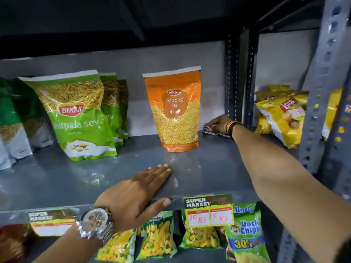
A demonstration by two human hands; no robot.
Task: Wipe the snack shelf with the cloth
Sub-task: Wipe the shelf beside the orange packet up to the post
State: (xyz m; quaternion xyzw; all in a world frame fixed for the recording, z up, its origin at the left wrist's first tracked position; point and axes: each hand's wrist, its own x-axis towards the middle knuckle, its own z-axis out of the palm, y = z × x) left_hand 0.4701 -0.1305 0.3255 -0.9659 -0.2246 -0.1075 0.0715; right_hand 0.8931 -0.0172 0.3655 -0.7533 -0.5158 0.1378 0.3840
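Your right hand was pressed down on the cloth at the back right corner of the shelf, fingers curled over it and holding it against the metal. The cloth lay just beside the orange pouch on 1 side and near the slotted posts on the other, so you had little room there. Your left hand lay flat and spread on the front of the shelf, gripping nothing, with the thumb hooked over the front lip.

The widest open stretch was the front strip of the shelf, bare from the left edge to the right post. A second gap ran between the green packets and the orange pouch, reaching back to the wall.

The shelf was grey painted metal, glossy enough to reflect the packets. The wall behind was plain grey and the space above was dark.

You had 1 orange pouch standing upright, apart from the rest. At least 3 green packets stood in a row one behind another, with darker green and silver bags at the far left that I could not count. The yellow chip bags on the neighbouring shelf numbered at least 3. On the front lip hung 2 price tags, and more snack packets hung below.
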